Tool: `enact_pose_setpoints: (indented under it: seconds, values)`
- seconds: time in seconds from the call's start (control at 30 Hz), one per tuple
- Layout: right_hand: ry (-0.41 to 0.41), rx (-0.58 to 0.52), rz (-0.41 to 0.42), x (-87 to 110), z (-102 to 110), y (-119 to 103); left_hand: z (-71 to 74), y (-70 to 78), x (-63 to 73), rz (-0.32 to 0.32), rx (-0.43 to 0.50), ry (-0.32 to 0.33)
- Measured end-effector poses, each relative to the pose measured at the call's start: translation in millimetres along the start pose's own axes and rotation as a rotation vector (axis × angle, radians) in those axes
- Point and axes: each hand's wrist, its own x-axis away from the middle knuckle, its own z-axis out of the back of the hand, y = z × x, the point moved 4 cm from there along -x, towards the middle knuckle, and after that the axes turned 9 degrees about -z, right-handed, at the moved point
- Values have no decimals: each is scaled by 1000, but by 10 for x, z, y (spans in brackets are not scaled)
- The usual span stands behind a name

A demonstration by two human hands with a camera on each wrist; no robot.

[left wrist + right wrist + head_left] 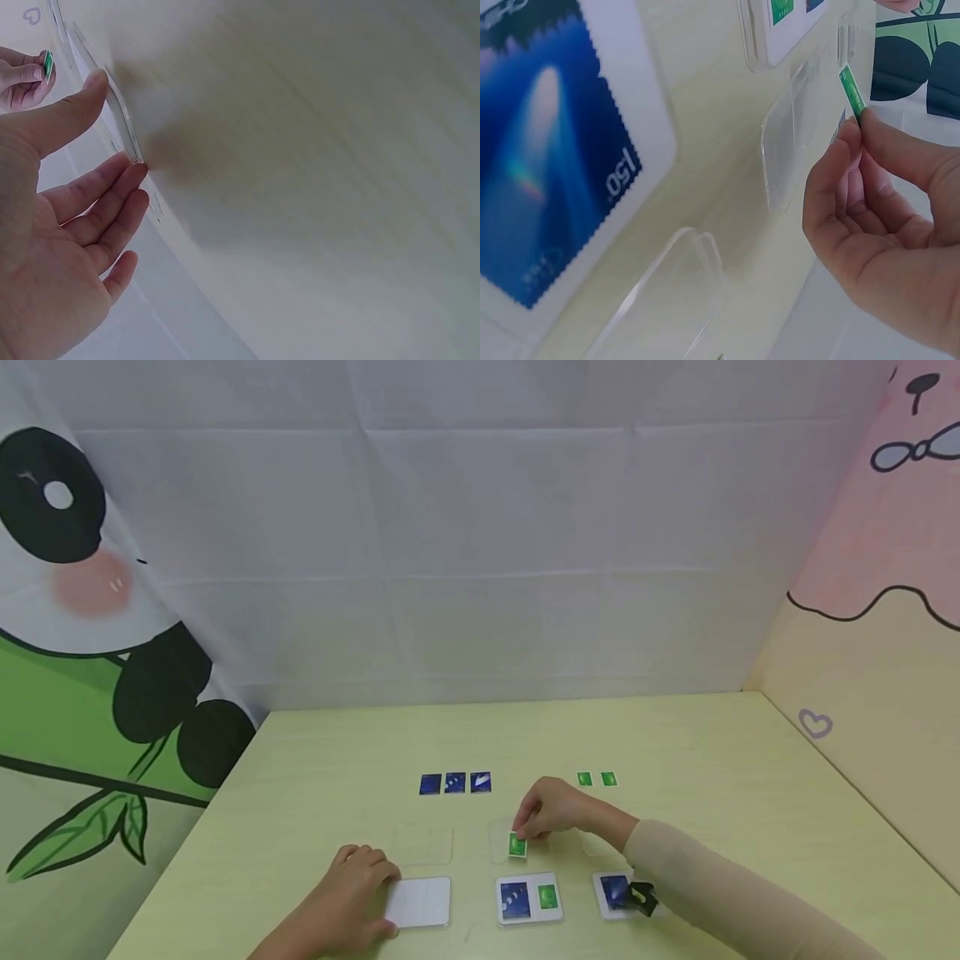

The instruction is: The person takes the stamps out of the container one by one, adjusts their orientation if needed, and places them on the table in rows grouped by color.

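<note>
Edges of a blank white card (417,903), rectangular and clear-rimmed, are gripped by the thumb and fingertips of the left hand (347,897) at the near side of the pale, faintly streaked tabletop (337,743). To its right, a round-cornered second card (534,898) is fitted with a dark blue stamp (515,900) and a smaller green stamp (548,896). On a third card (654,127), a larger, tooth-edged blue stamp (547,172) is borne, partly hidden in the head view by a black object (642,898) below the beige sleeve (727,881). Behind this row, thin transparent plastic covers (423,845) are spaced out flat. A small rectangular green piece (517,845) is pinched, tilted, between thumb and forefinger of the right hand (555,806) at the middle cover (786,146); whether they touch cannot be told. Farther back, three blue stamps (455,782) and two green stamps (585,779) are lined up, backed by creased white cloth (487,568).
</note>
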Motion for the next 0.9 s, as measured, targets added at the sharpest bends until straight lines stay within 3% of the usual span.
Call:
enact_pose_setpoints:
  seconds: [0.6,0.9]
  values:
    - [8,-26,13,-16,60,57,11,-13,20,-9,-9,8]
    - [19,-4,-18,-33,90,84,27,-5,41,-9,2,9]
